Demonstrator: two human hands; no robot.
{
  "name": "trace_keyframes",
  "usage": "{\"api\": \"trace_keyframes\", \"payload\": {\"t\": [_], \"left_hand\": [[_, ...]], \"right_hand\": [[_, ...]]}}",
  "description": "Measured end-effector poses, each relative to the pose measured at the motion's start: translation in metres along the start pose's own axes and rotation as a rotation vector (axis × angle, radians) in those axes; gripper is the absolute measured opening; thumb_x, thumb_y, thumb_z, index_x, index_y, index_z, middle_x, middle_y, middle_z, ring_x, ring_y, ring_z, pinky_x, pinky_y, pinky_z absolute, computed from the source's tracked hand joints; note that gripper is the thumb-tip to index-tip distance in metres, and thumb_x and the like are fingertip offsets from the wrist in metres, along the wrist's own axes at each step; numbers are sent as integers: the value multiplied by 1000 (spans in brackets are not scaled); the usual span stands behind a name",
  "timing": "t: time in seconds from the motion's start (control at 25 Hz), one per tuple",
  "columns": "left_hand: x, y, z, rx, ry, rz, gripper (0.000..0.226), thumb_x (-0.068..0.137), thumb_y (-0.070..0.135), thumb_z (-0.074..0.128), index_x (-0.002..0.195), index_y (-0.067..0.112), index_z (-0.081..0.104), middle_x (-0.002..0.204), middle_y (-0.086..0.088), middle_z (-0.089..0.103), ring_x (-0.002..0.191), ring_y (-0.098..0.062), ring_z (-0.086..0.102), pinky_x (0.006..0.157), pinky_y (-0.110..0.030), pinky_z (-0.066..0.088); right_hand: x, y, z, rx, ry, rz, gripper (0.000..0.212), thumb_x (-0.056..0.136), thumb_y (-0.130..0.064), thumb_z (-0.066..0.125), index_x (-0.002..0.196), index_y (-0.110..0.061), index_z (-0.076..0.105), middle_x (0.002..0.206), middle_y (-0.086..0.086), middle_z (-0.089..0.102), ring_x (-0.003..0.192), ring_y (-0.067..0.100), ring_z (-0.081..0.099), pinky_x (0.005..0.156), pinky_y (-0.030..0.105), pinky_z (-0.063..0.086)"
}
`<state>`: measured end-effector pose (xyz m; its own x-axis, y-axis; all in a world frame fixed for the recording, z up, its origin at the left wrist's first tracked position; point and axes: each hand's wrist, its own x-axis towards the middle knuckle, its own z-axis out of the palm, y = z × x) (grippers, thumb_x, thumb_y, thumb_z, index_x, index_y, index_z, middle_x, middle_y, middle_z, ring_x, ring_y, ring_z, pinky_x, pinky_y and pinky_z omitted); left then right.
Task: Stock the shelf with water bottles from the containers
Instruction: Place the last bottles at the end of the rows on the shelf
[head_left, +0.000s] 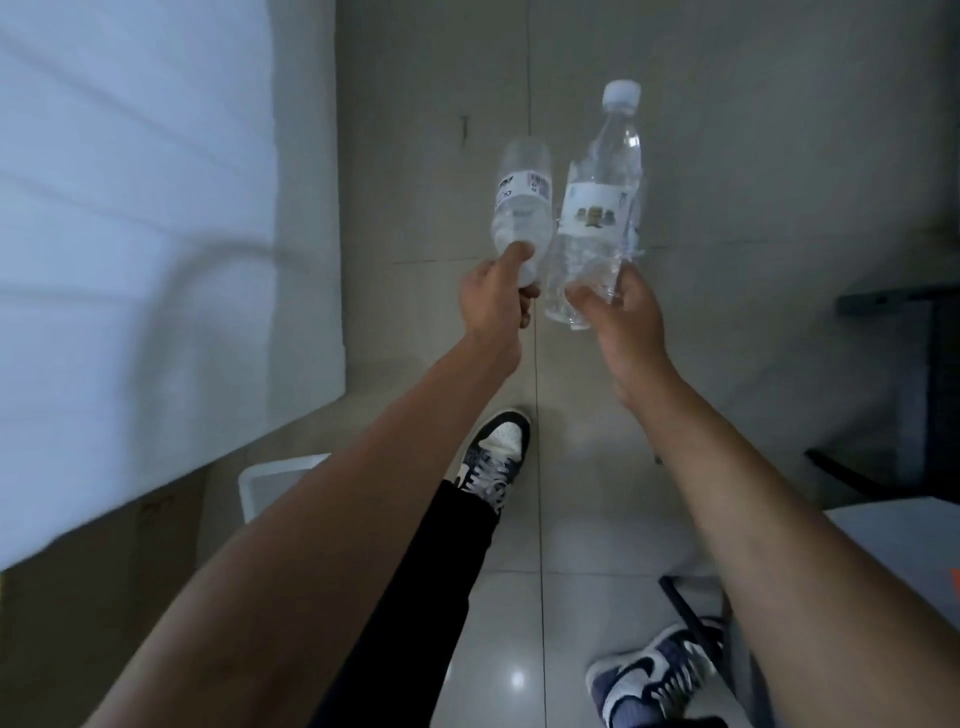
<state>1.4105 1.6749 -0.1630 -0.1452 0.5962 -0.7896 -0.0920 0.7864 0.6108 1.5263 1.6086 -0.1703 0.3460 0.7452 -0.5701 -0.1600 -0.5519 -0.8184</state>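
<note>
Nearest, a right sneaker (654, 675) is seen on the glossy tiled floor (519, 597). A left sneaker (498, 452) is set further forward under a black trouser leg (441, 571). One corner of a white container (275, 483) is shown, partly hidden behind the left forearm; its contents cannot be told. Both bare forearms are stretched forward.

A small water bottle (522, 202) is gripped at its near end by the left hand (493, 296), fingers curled round it, base pointed away. Just beside it, a large water bottle (597, 208) is held at its base by the right hand (623, 306), thumb and fingers wrapped round, white cap furthest away. Both bottles are held in the air above the floor.

A pale wall (156, 208) is seen at left and a dark frame (893, 301) at far right, blurred.
</note>
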Motion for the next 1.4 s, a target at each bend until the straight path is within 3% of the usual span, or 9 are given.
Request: {"api": "trace_keyframes", "payload": {"t": [0.4, 0.6, 0.72, 0.84, 1.0, 1.16, 1.24, 1.32, 1.4], "left_hand": [[-314, 310, 61, 572, -254, 765, 35, 75, 28, 67, 67, -4, 57, 47, -8, 63, 39, -14, 49, 46, -28, 41], [-479, 410, 115, 630, -541, 1022, 40, 79, 29, 68, 71, -7, 55, 49, -12, 64, 39, -20, 61, 39, -21, 40], [-562, 436, 149, 660, -641, 1180, 41, 76, 32, 70, 77, -8, 59, 59, -18, 66, 41, -15, 62, 36, -28, 42], [-643, 436, 173, 693, -715, 1375, 43, 72, 39, 71, 79, -2, 58, 67, -18, 66, 54, -27, 63, 48, -42, 49], [-717, 420, 196, 659, -830, 1488, 34, 73, 37, 72, 72, 8, 55, 57, 3, 54, 56, -22, 50, 50, -33, 36], [-774, 406, 225, 630, -941, 1587, 36, 75, 38, 71, 81, 5, 60, 70, -13, 60, 61, -20, 45, 56, -34, 35], [-795, 402, 247, 620, -1025, 1634, 34, 75, 38, 69, 83, 6, 60, 67, -7, 57, 60, -19, 44, 56, -32, 33], [-808, 401, 271, 621, -1110, 1656, 26, 76, 34, 68, 81, 10, 60, 62, 4, 53, 57, -14, 44, 54, -29, 32], [-816, 402, 303, 648, -1202, 1687, 20, 77, 31, 67, 82, 14, 60, 63, 8, 54, 58, -12, 48, 54, -26, 34]], "right_hand": [[-182, -345, -112, 127, 257, -409, 49, 93, -11, 73, 137, -7, 54, 126, 14, 69, 117, 29, 67, 102, 51, 54], [-306, -454, -188, 104, 433, -530, 53, 93, 0, 70, 142, -2, 48, 132, 14, 67, 122, 24, 65, 104, 43, 53], [-372, -483, -221, 137, 489, -575, 49, 93, 3, 69, 137, -6, 51, 127, 9, 69, 118, 18, 67, 95, 31, 54], [-437, -496, -255, 135, 612, -609, 51, 89, 3, 73, 134, -8, 54, 124, 6, 70, 116, 18, 68, 98, 36, 54], [-506, -499, -295, 141, 721, -601, 54, 87, 3, 75, 134, -9, 53, 125, 5, 70, 115, 16, 68, 100, 38, 56], [-552, -499, -333, 71, 904, -581, 56, 73, -24, 82, 122, -31, 56, 114, -8, 72, 105, 9, 70, 95, 46, 59], [-565, -504, -350, 89, 996, -611, 63, 66, -25, 82, 119, -37, 50, 112, -8, 69, 101, 5, 69, 86, 37, 61], [-569, -507, -365, 122, 1042, -673, 75, 64, -16, 80, 127, -32, 43, 115, -5, 63, 101, -3, 66, 82, 18, 56], [-567, -508, -385, 116, 1113, -671, 76, 64, -13, 77, 130, -27, 42, 113, -8, 61, 98, -10, 64, 80, 11, 52]]}}
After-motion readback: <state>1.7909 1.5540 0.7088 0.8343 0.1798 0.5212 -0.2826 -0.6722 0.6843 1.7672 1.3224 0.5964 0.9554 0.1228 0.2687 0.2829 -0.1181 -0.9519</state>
